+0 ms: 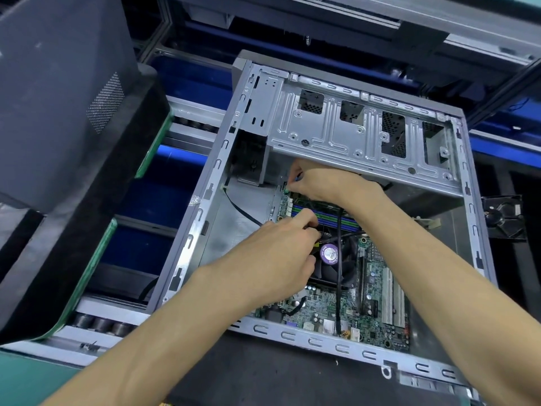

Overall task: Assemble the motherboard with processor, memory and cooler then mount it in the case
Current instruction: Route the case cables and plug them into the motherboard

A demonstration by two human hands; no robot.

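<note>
An open grey computer case point(187, 247) lies on its side. Inside it sits the green motherboard point(325, 310). A black cooler fan point(336, 265) with a purple sticker is mounted on the board. Blue and green memory slots point(328, 213) run beyond it. My left hand point(281, 253) is beside the fan, its fingers curled round a black cable point(339, 288) near the slots. My right hand point(319, 181) reaches to the board's far corner under the drive cage and pinches something small there; what it is stays hidden.
A silver drive cage point(351, 133) spans the top of the case. A dark side panel point(58, 112) leans at the left over green-edged trays. A black speaker part point(503, 216) lies right of the case. Blue conveyor rails run behind.
</note>
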